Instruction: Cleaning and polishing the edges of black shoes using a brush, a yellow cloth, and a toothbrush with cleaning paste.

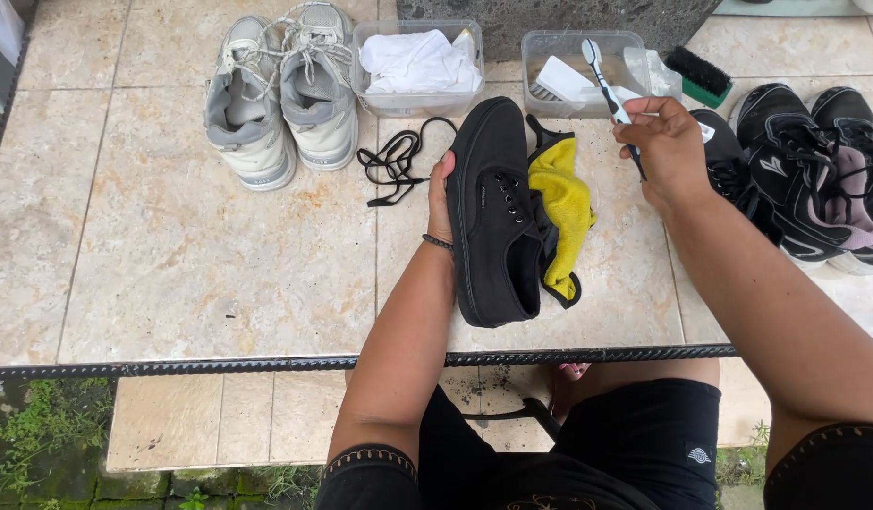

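Basically left hand [440, 194] clasps the black shoe [494, 212] tipped on its side near the worktop's [172, 255] front edge, opening exposed; right hand [668, 146] clenched on toothbrush [608, 90], bristles up; yellow cloth [561, 203] probably catches drips

left tub [413, 104]: clear plastic, rectangular, at the table's far edge
right tub [550, 66]: clear plastic, rectangular, just beside it
labels, signs, screens: none seen

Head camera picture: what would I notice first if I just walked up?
Probably the black shoe in the middle, tipped on its side and steadied by the left hand. Next, the right hand lifting a toothbrush beside it. A yellow cloth lies between them.
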